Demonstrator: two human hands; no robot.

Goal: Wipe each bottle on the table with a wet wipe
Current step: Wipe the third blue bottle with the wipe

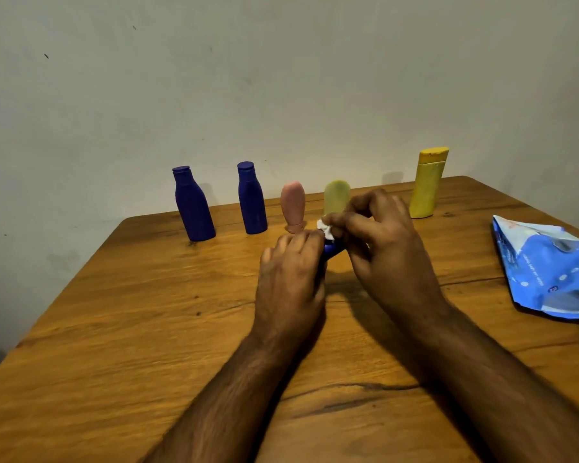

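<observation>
Gripping small blue bottle (330, 250) (mostly hidden), left hand (290, 279) fingers curled round; right hand (381, 238) pinching crumpled white wipe (325, 228)

You had two dark blue bottles (194, 205) (252, 198) standing beside a pale pink tube (293, 205), a light green tube (336, 196) and a yellow bottle (428, 182). The bottle in your grip (331, 249) showed the same dark blue; the wipe (325, 228) was white. The wipes pack (549, 269) was blue with pale patches and white dots. The table (114, 329) was orange-brown wood with dark grain streaks.
</observation>
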